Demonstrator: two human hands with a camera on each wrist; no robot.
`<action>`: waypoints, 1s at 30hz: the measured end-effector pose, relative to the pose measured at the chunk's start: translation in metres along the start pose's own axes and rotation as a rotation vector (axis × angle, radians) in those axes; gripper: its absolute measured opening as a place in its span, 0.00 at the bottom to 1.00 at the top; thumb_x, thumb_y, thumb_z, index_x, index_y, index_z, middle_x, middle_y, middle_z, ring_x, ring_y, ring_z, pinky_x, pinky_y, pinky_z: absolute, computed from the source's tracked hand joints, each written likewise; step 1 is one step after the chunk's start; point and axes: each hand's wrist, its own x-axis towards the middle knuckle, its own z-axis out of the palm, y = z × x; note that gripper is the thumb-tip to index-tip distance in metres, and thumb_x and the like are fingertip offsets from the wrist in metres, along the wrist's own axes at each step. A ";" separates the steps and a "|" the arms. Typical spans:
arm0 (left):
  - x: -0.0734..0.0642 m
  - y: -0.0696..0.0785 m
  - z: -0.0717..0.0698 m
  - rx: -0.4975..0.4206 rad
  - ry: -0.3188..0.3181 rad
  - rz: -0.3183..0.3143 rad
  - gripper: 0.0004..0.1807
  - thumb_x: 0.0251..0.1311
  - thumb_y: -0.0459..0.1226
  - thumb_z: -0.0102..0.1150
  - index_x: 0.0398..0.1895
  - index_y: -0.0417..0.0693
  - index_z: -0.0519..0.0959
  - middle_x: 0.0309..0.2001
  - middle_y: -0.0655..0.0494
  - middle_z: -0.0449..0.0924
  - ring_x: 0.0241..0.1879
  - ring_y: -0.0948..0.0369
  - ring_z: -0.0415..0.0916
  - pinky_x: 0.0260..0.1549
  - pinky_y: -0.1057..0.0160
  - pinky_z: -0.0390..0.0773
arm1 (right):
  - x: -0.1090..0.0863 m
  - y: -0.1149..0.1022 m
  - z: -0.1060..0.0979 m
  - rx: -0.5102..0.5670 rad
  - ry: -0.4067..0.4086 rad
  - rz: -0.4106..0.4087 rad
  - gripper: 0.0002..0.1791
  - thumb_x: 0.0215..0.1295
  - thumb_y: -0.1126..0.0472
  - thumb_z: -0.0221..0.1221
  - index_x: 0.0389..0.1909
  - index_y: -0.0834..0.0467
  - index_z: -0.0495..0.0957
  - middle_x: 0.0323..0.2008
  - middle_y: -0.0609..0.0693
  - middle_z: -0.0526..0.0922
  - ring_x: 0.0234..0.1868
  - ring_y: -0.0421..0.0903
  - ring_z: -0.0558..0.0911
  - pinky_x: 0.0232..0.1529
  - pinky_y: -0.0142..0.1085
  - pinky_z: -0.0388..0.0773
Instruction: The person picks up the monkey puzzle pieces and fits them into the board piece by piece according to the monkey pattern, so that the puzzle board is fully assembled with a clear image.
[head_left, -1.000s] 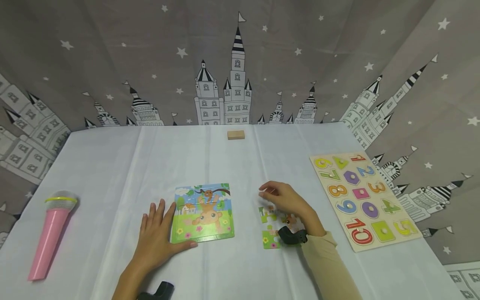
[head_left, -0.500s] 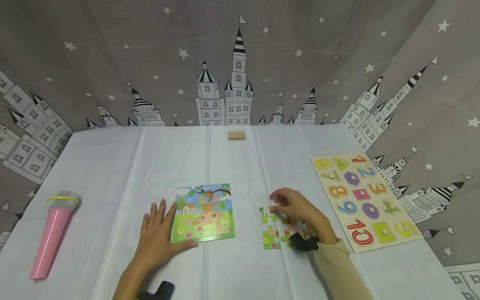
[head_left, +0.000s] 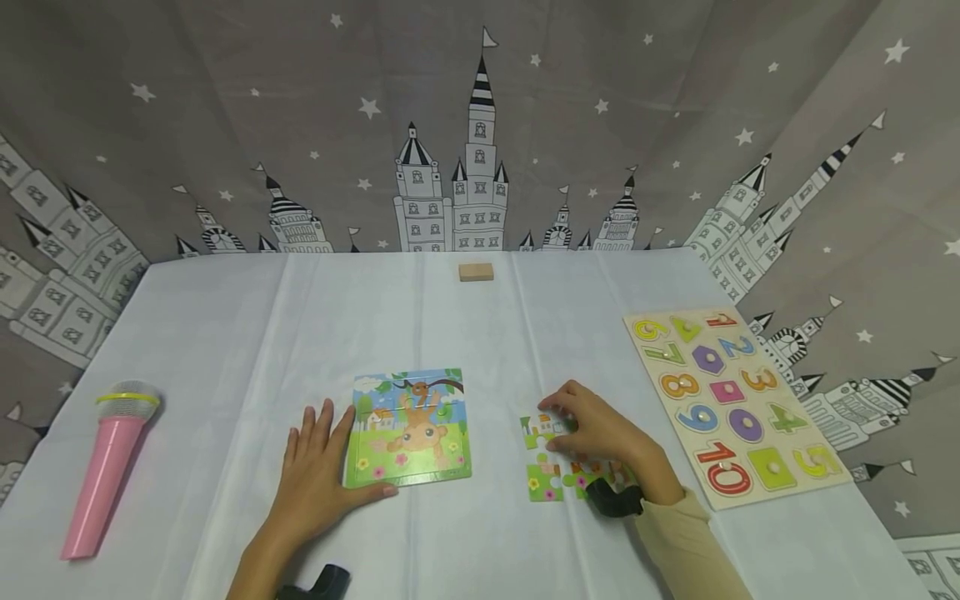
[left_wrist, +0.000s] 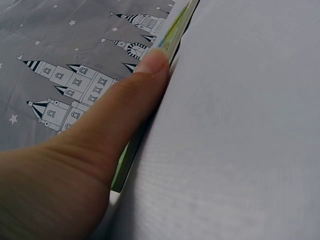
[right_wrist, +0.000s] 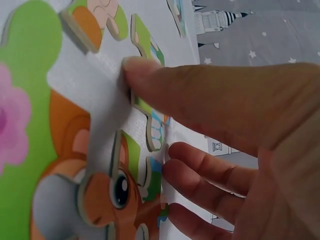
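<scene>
My left hand (head_left: 318,475) lies with spread, straight fingers along the left side of a square monkey jigsaw puzzle (head_left: 408,425). In the left wrist view, the thumb (left_wrist: 150,65) rests against the puzzle's edge. My right hand (head_left: 600,425) is over loose jigsaw pieces (head_left: 545,483), thumb and fingers apart and bent around a small green piece. The right wrist view shows the right thumb (right_wrist: 145,75) at that piece, the other fingers beyond it; a firm grip does not show. Part of the loose pieces is hidden under the right hand and wrist.
At the right lies a wooden number-and-shape board (head_left: 726,392) with knobbed pieces. A pink toy microphone (head_left: 112,467) lies at the far left. A small wooden block (head_left: 476,272) is near the table's back edge, before a grey castle-print curtain (head_left: 300,108).
My right hand first drew back rightward over the loose pieces, then its thumb came down and spread from the fingers about a piece. My left hand has stayed in place.
</scene>
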 end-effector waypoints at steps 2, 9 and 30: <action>0.000 0.000 0.000 0.003 0.004 0.001 0.64 0.30 0.68 0.63 0.69 0.43 0.51 0.70 0.34 0.39 0.70 0.40 0.29 0.66 0.41 0.31 | 0.000 -0.001 0.000 -0.006 0.008 0.000 0.26 0.47 0.57 0.68 0.49 0.56 0.75 0.42 0.47 0.71 0.43 0.42 0.71 0.47 0.39 0.71; 0.000 0.000 0.001 0.006 0.008 0.000 0.64 0.30 0.68 0.63 0.69 0.43 0.51 0.70 0.34 0.40 0.70 0.40 0.30 0.66 0.41 0.31 | -0.001 -0.003 0.004 -0.016 0.030 0.044 0.22 0.45 0.56 0.69 0.43 0.55 0.77 0.42 0.47 0.72 0.43 0.42 0.71 0.49 0.41 0.71; 0.000 0.002 -0.001 0.004 -0.002 0.005 0.64 0.31 0.68 0.62 0.69 0.43 0.50 0.70 0.34 0.40 0.70 0.40 0.30 0.67 0.42 0.31 | -0.008 0.000 0.011 0.144 0.115 0.076 0.13 0.54 0.61 0.62 0.39 0.54 0.71 0.37 0.47 0.79 0.38 0.41 0.76 0.42 0.36 0.74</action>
